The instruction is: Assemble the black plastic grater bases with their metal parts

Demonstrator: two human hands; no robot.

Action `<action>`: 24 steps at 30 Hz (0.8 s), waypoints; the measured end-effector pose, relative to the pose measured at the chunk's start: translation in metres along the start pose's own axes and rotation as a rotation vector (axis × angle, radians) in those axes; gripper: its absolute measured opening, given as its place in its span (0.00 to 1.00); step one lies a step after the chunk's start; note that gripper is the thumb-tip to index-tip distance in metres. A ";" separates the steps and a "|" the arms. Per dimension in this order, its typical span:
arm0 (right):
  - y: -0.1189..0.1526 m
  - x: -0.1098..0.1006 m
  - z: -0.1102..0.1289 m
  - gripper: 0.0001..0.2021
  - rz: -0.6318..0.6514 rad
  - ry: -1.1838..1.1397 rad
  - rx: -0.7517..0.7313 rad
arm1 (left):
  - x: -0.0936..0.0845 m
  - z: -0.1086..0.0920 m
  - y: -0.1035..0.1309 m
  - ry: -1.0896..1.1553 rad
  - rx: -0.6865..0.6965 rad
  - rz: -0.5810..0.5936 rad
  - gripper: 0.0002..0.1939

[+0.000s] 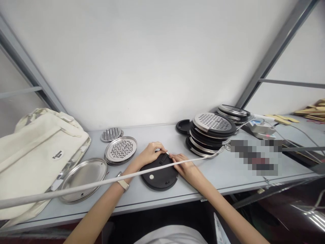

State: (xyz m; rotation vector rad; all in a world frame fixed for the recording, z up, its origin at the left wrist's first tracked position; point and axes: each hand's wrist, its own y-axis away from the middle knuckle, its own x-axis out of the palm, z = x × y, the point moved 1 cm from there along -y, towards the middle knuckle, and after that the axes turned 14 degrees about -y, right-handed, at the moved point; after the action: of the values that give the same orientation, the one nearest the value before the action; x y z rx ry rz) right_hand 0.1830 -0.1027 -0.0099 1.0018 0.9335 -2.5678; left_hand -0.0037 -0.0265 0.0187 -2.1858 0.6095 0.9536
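Observation:
A round black disc (158,178) lies on the grey table in front of me, with a pale dot on its face and a black strap at its far edge. My left hand (151,154) is at the disc's far left edge, its fingers pinched on a small shiny metal piece (167,154) by the strap. My right hand (184,164) rests at the disc's right edge, fingertips close together beside the same metal piece; whether they hold anything is too small to tell.
Left are a cream bag (38,145), a steel tray (85,176) and perforated plates (121,149). Right stand stacked black and steel discs (212,132) and a grey device (262,128). A white cord (106,182) crosses the view before my hands.

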 end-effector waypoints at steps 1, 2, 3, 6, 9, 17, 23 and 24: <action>0.000 0.000 0.000 0.13 -0.004 -0.002 -0.002 | 0.000 0.000 0.000 0.001 0.002 -0.002 0.10; 0.000 0.000 -0.001 0.13 -0.008 -0.003 -0.005 | 0.001 0.001 0.000 0.002 0.004 -0.004 0.10; 0.000 0.000 -0.001 0.13 -0.011 -0.004 -0.008 | 0.001 0.001 0.000 0.003 0.004 -0.005 0.10; 0.001 0.000 -0.001 0.14 -0.011 -0.004 -0.015 | 0.000 0.001 0.000 0.007 0.001 -0.004 0.10; 0.001 0.000 -0.001 0.14 -0.012 -0.002 -0.014 | 0.000 0.000 0.000 0.012 0.002 -0.006 0.10; 0.002 0.000 -0.001 0.15 -0.019 -0.024 -0.011 | -0.001 0.000 -0.001 0.005 0.005 -0.005 0.09; 0.002 0.000 -0.001 0.14 -0.010 -0.045 0.004 | 0.000 0.000 -0.001 -0.011 0.005 -0.011 0.09; 0.002 0.000 -0.001 0.14 -0.010 -0.044 0.005 | 0.000 0.001 -0.001 -0.015 0.009 -0.016 0.09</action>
State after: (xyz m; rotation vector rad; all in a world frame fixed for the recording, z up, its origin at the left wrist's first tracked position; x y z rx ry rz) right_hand 0.1844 -0.1034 -0.0108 0.9409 0.9237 -2.5908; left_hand -0.0036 -0.0255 0.0189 -2.1704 0.5877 0.9562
